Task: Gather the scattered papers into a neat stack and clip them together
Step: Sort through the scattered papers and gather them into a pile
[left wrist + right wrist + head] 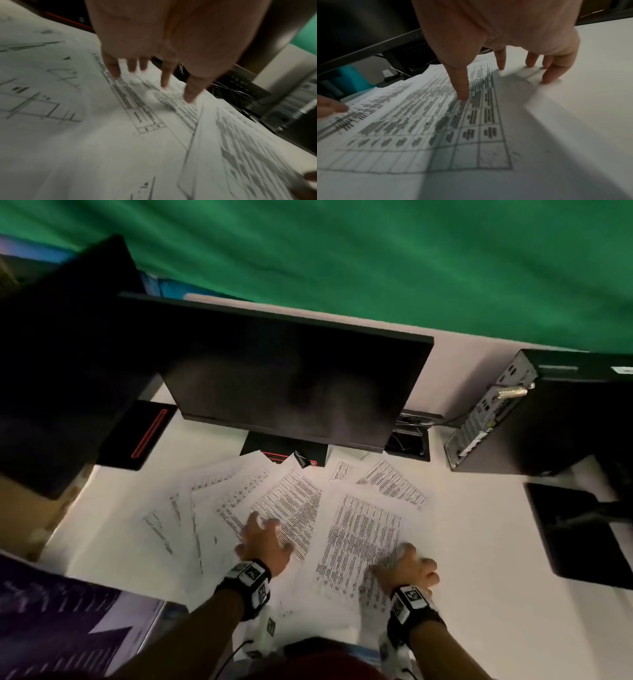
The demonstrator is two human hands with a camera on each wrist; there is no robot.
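Several printed sheets (287,508) lie fanned out and overlapping on the white desk (479,542), in front of the monitor. A black binder clip (302,459) rests at the papers' far edge, near the monitor foot. My left hand (265,537) is spread over the middle sheets, its fingertips (164,86) touching the paper (102,135). My right hand (407,568) presses with spread fingers on the right side of the large table-printed sheet (359,539); its thumb (462,93) is on the print and the other fingertips (547,79) near that sheet's right edge (530,94). Neither hand grips anything.
A dark monitor (291,385) stands just behind the papers. Another dark screen (68,354) is at the left. A computer tower (534,419) and a black pad (579,535) occupy the right. A cable cutout (409,440) lies behind. The desk's front edge is near my body.
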